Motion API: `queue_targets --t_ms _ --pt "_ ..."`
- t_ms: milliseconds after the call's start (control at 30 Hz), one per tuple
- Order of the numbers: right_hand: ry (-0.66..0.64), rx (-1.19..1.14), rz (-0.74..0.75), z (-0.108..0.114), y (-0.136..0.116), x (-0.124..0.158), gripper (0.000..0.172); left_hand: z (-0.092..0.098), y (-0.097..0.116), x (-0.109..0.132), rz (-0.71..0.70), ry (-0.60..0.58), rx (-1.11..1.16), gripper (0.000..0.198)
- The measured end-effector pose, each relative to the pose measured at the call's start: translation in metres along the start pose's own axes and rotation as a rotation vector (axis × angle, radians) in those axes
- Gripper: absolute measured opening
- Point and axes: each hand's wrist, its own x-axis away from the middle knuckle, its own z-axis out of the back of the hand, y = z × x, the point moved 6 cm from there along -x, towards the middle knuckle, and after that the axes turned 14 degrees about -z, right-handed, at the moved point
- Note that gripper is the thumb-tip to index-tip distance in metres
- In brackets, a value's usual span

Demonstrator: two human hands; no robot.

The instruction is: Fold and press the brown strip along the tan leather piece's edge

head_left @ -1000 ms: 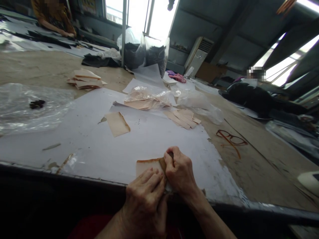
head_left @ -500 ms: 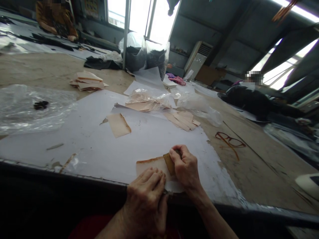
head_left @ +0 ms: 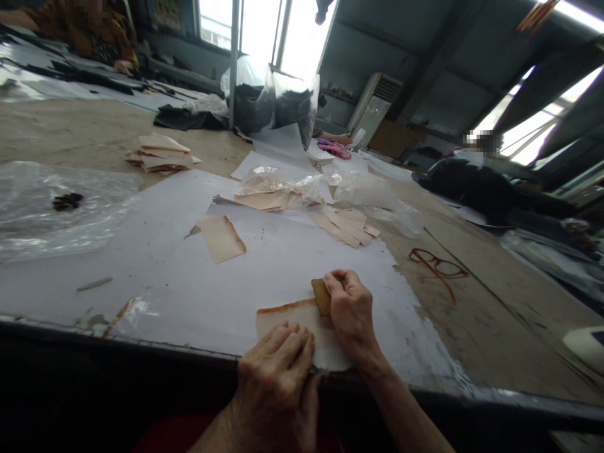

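Near the table's front edge lies a beige rectangular piece, thin, with a brown band along its far edge. My left hand rests on its near part, fingers laid down side by side and the thumb lower, by the table edge. Pinched in my right hand is a flat yellowish-brown scraper-like piece, held over the right end of the brown band. Whether it touches the band I cannot tell. A similar beige piece with a brown edge lies farther off to the left.
White paper covers the table under my hands. Beyond are fanned beige pieces, a plastic-wrapped stack and another stack. Glasses lie at right, plastic film at left. People sit around the table.
My right hand has moved slightly up with the yellowish-brown piece, which now reaches past the far edge of the beige piece. The left hand stays in place. The view has shifted a little.
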Motion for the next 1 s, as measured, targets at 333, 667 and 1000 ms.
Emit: queue_targets --t_ms 333,667,1000 --pt "0.038 0.375 0.363 -0.023 -0.022 0.021 0.021 -0.004 -0.003 0.002 0.046 -0.033 0.021 0.042" --pt "-0.113 -0.024 -0.053 0.002 0.0 0.006 0.022 -0.004 0.0 0.005 -0.01 -0.071 -0.005 0.04" --pt "-0.158 0.356 0.487 -0.027 -0.034 0.024 0.016 -0.002 -0.001 0.002 0.016 -0.024 0.04 0.041"
